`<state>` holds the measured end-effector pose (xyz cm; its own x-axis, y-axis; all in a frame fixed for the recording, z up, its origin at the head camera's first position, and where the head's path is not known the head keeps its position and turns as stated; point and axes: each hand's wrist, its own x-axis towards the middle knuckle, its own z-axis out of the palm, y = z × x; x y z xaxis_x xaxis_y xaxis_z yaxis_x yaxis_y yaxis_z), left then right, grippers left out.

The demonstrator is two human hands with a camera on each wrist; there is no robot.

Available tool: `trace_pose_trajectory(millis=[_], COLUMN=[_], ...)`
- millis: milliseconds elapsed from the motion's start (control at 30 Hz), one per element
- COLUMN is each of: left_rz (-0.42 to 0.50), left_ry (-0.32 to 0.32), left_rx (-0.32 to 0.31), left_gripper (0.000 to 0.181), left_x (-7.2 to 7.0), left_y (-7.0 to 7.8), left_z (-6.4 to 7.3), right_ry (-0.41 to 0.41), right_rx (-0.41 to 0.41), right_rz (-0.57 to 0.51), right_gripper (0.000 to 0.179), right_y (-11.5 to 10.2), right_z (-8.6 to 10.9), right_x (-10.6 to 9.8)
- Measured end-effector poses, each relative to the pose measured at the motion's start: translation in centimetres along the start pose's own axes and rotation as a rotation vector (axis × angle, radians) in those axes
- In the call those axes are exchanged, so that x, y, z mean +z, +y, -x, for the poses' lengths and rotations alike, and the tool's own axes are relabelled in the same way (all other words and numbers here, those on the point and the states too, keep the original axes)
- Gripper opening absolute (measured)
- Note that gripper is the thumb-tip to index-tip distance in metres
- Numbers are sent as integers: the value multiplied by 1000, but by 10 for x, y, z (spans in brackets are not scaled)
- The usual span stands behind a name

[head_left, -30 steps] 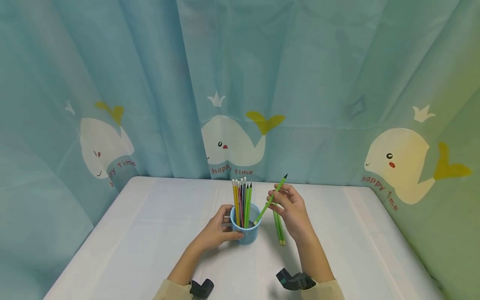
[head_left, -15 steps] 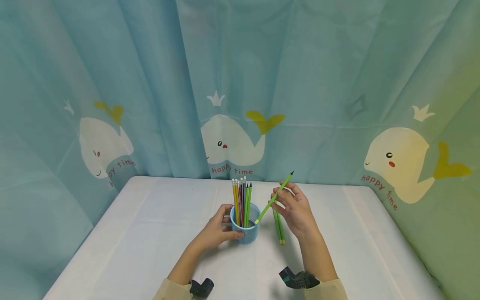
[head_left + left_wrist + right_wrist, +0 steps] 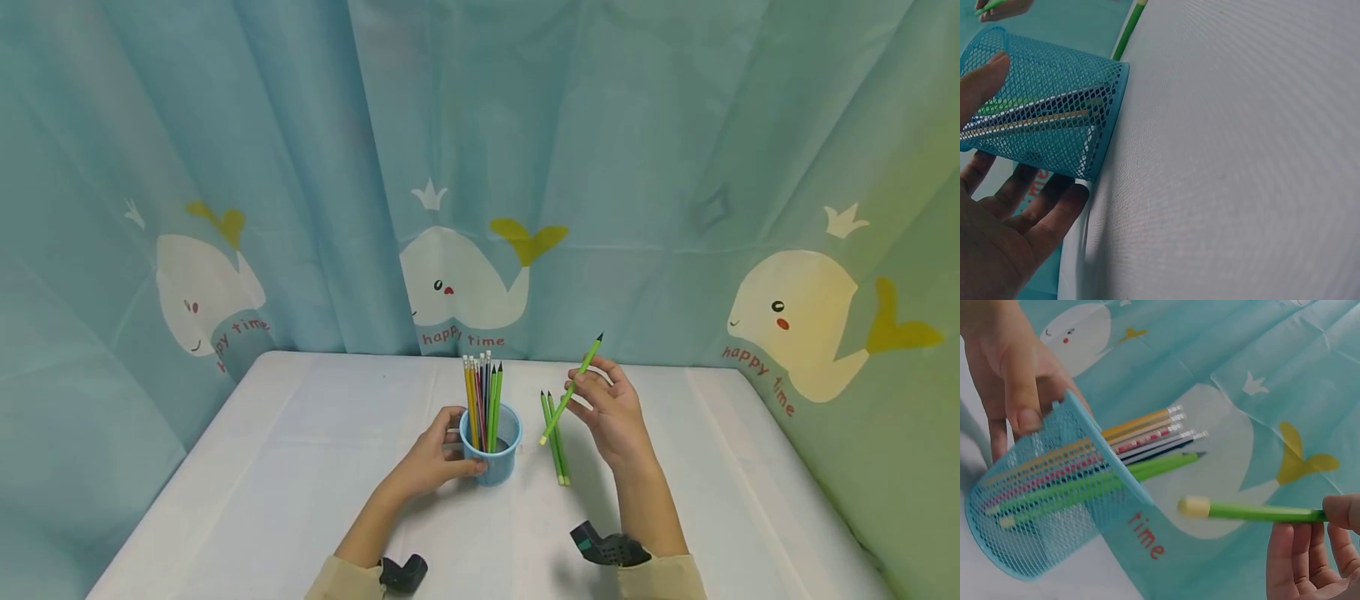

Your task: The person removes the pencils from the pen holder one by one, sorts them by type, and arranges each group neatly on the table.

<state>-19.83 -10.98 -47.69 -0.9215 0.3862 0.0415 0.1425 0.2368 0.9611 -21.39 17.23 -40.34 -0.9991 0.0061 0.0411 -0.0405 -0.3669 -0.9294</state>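
Note:
A blue mesh pencil cup stands upright on the table, gripped at its left side by my left hand, thumb at the front and fingers behind. Several pencils lean inside it: yellow, red-patterned and dark ones with their white erasers up, and green ones with black tips up. To the right of the cup, my right hand pinches a green pencil in the air, its black point up and its pale yellow end down towards the cup, apart from the rim. Beneath it, two green pencils lie on the table.
The white table ends at the back against a blue-green curtain printed with whales. A black wrist device is at the left cuff, another at the right.
My right hand has drawn the green pencil up and to the right, so its pale end has left the cup's opening. My left hand and the cup have stayed in place.

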Motion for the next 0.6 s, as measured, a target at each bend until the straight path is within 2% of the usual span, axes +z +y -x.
trace_pose_trajectory(millis=[367,600], left_rz=[6,20], left_ry=[9,6], left_rx=[-14,-22], left_gripper=[79,79], left_x=[-1,1], left_y=[3,1], left_z=[0,0], right_ry=[47,82], right_rx=[-44,-37], right_rz=[83,170], right_gripper=[33,32], right_y=[-5,-4], right_z=[-4,-6], right_x=[-18,-30])
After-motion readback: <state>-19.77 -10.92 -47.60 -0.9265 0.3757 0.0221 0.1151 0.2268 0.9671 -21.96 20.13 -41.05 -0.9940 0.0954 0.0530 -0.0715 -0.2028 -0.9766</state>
